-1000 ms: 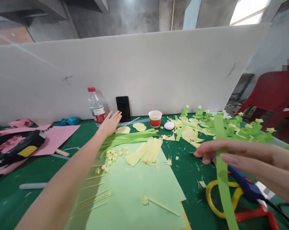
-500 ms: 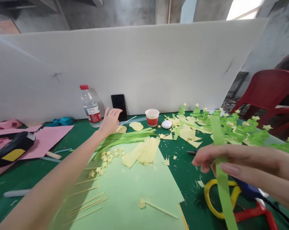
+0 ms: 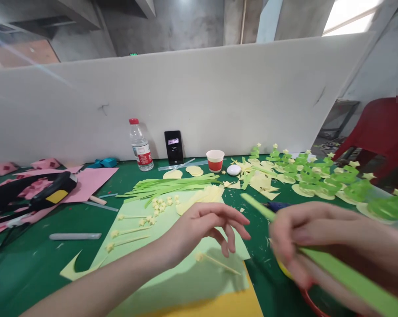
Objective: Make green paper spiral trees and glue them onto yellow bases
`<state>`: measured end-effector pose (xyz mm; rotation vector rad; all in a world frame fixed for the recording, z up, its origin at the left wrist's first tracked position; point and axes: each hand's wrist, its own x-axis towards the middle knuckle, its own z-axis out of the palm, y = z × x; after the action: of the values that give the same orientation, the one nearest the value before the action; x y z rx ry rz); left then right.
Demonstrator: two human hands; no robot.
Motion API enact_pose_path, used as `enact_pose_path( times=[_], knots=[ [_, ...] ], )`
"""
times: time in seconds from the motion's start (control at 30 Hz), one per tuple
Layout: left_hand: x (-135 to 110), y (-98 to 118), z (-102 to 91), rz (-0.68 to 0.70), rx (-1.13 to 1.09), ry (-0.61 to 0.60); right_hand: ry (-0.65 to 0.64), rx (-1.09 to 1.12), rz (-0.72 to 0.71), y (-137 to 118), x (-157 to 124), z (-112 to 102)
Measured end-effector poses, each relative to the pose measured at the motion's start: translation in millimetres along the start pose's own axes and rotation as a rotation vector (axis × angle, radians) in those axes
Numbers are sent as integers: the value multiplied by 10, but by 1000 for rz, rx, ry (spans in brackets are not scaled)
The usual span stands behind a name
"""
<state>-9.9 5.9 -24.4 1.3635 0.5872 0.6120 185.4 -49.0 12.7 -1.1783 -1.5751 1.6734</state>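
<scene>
My left hand (image 3: pixel 215 224) hovers over the light green paper sheet (image 3: pixel 182 273), its fingers apart and holding nothing. In my right hand (image 3: pixel 304 237) a long green paper strip (image 3: pixel 340 268) is pinched between thumb and fingers, one end pointing up and left. Below the left hand lies a thin stick with a small yellow paper star (image 3: pixel 202 256) on its end. More star-tipped sticks (image 3: pixel 129 232) and loose paper stars (image 3: pixel 161 204) rest on the sheet. Behind them lies a bundle of green paper strips (image 3: pixel 166 187) beside a fan of pale yellow strips (image 3: pixel 202 196).
At the back stand a water bottle (image 3: pixel 142 147), a phone (image 3: pixel 173 147) with its screen lit and a paper cup (image 3: pixel 215 160). Several finished green spiral pieces (image 3: pixel 337 178) fill the right. Scissors lie partly hidden under my right hand. A glue stick (image 3: pixel 75 236) lies left.
My left hand has come back from beside the phone to above the sheet. The phone screen has lit up. The green strip in my right hand has tilted from upright to slanting.
</scene>
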Motion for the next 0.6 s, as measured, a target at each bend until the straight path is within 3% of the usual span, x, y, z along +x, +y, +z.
enact_pose_path(
  times=[0.1,0.33,0.53,0.6],
  knots=[
    [-67,25,19,4,27,91,5,-14,95,40,189,144],
    [-137,96,20,84,404,386,-44,-488,-43,47,291,271],
    [-161,120,4,183,361,459,345,-560,-147,95,286,312],
    [-169,105,14,223,378,459,347,-592,-173,101,297,327]
  ],
)
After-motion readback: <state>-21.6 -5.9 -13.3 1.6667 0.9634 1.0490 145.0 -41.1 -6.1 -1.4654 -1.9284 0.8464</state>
